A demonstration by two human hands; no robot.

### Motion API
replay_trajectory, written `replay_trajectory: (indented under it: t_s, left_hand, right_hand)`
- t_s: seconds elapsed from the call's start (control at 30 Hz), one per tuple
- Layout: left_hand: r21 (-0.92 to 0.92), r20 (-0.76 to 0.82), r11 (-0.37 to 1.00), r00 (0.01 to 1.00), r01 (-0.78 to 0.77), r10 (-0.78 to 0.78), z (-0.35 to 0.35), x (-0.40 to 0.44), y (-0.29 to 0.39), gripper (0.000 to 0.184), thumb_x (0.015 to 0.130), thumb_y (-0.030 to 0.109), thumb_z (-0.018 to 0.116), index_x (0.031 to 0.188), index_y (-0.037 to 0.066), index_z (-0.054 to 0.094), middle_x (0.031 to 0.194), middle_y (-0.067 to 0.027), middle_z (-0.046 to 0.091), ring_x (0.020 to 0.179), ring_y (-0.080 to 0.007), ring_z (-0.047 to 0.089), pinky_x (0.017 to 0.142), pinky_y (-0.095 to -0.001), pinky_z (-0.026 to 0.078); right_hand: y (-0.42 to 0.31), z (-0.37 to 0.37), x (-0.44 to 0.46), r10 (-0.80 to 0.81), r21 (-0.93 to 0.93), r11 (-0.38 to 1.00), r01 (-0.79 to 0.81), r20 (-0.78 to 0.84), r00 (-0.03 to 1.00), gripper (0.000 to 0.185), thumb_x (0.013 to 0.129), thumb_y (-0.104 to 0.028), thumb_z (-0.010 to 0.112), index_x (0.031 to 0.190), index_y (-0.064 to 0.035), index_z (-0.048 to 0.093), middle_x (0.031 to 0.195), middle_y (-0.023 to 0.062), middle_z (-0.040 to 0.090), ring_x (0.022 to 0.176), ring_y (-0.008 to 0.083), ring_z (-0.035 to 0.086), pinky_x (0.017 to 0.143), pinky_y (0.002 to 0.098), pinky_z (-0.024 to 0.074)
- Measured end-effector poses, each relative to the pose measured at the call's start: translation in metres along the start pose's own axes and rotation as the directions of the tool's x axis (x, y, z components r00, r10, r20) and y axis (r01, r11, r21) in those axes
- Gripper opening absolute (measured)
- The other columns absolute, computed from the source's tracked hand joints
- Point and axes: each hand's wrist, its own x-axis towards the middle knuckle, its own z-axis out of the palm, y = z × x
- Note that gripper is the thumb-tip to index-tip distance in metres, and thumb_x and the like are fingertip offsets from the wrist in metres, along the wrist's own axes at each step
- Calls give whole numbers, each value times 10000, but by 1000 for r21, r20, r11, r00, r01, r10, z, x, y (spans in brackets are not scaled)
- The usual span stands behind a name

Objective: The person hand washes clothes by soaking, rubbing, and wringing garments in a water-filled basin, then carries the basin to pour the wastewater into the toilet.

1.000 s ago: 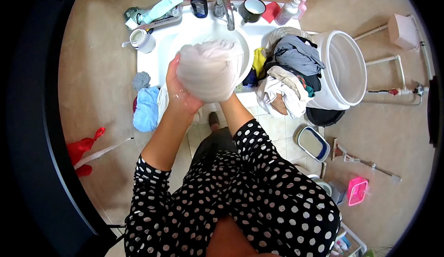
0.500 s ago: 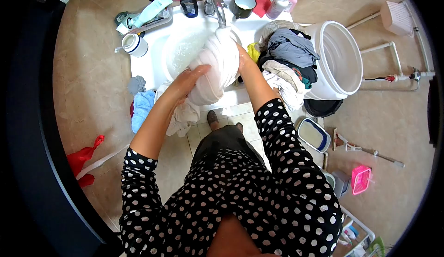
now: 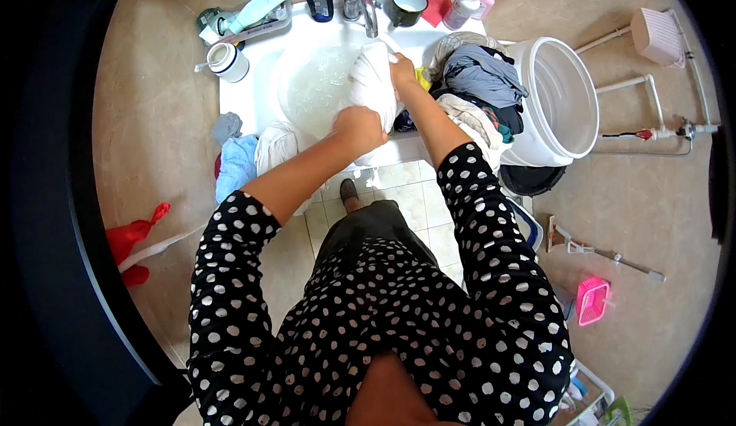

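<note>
A bunched white cloth (image 3: pixel 372 81) stretches between my two hands over the right part of the sink basin (image 3: pixel 287 108). My left hand (image 3: pixel 360 129) is closed around its near lower end. At its upper right side my right hand (image 3: pixel 400 73) is wrapped on the cloth, close below the tap (image 3: pixel 370 20). Cloudy water (image 3: pixel 318 81) with some bubbles fills the basin to the left of the cloth. Part of the cloth is covered by my fingers.
Piled clothes (image 3: pixel 487 81) lie on the right counter against a white bucket (image 3: pixel 567 100). Along the back stand a dark bottle (image 3: pixel 319 1), an enamel mug (image 3: pixel 406 6) and pump bottles (image 3: pixel 463 8). Blue cloth (image 3: pixel 238 167) and white cloth (image 3: pixel 274 146) hang over the front left edge.
The white cloth has gone from a wide loose bundle to a narrower, tighter one. My left hand has moved right and closed on its lower end; more water surface shows.
</note>
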Motion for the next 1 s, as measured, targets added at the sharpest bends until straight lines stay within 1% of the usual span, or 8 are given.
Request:
replay_trajectory:
  t_s: [0.13, 0.33, 0.57, 0.6, 0.63, 0.7, 0.8, 1.0]
  left_hand:
    - [-400, 185, 901, 977, 170, -103, 0, -8, -19, 638, 855, 561, 506, 971, -43, 675, 1017, -215, 667, 955, -326, 639, 843, -404, 492]
    - [-888, 166, -457, 886, -57, -433, 7, -29, -9, 657, 1004, 491, 283, 1316, -58, 466, 1306, -162, 544, 1202, -261, 523, 1038, -353, 384]
    - [-829, -361, -385, 914, -406, -186, 60, 5, -33, 418, 984, 217, 412, 1305, -43, 472, 1276, -164, 558, 1111, -244, 587, 970, -334, 466]
    - [-667, -68, -737, 994, -112, -89, 53, 15, -35, 469, 982, 301, 387, 1319, -17, 465, 1279, -168, 555, 1131, -285, 578, 987, -434, 451]
    - [-665, 104, -733, 989, 146, 102, 30, -11, -17, 557, 960, 433, 370, 1332, 30, 465, 1291, -183, 543, 1190, -333, 533, 1005, -556, 401]
    - [-674, -47, -683, 908, 280, 417, 27, -13, -8, 638, 942, 515, 354, 1405, 77, 382, 1397, -198, 438, 1286, -378, 426, 1019, -655, 316]
    - [-580, 42, -815, 997, -26, -62, 5, -15, 9, 553, 967, 425, 353, 1410, 96, 384, 1401, -129, 452, 1282, -302, 433, 1079, -509, 329]
    - [-850, -166, -383, 873, -363, -459, -45, 2, -60, 428, 947, 265, 396, 1234, -21, 533, 1251, -172, 567, 1165, -309, 540, 1025, -448, 415]
  right_hand:
    - [14, -17, -17, -100, 207, 969, 133, -160, 982, 292, 755, -156, 708, 959, 37, 628, 889, 187, 660, 775, 212, 625, 697, 341, 499]
    - [-54, -66, -80, -254, 507, 816, 277, -115, 960, 208, 743, -81, 712, 895, -5, 592, 839, 69, 634, 727, 126, 565, 654, 273, 458]
    - [-143, -90, -140, -664, 390, 656, 646, -109, 740, 247, 734, -84, 707, 939, -9, 593, 839, 72, 634, 768, 169, 603, 721, 273, 479]
    - [-144, -91, -135, -803, 274, 539, 797, -118, 584, 283, 710, -101, 708, 962, -29, 603, 875, 95, 625, 803, 235, 609, 761, 316, 486]
    - [-138, -92, -121, -998, -430, 59, 901, 7, 68, 262, 729, -84, 668, 980, -32, 614, 944, 108, 614, 889, 262, 619, 800, 339, 487]
    - [-154, -90, -151, -895, 241, 408, 881, -85, 438, 380, 677, -155, 719, 1007, -43, 568, 986, 140, 591, 901, 315, 609, 807, 390, 482]
    - [-141, -79, -141, -921, 104, 281, 954, -250, 298, 429, 626, -153, 744, 986, -37, 541, 1041, 151, 571, 999, 326, 569, 843, 383, 458]
    - [-74, -52, -125, -321, 502, 712, 490, -388, 864, 358, 757, -201, 664, 1016, -8, 509, 963, 250, 590, 908, 436, 578, 828, 463, 444]
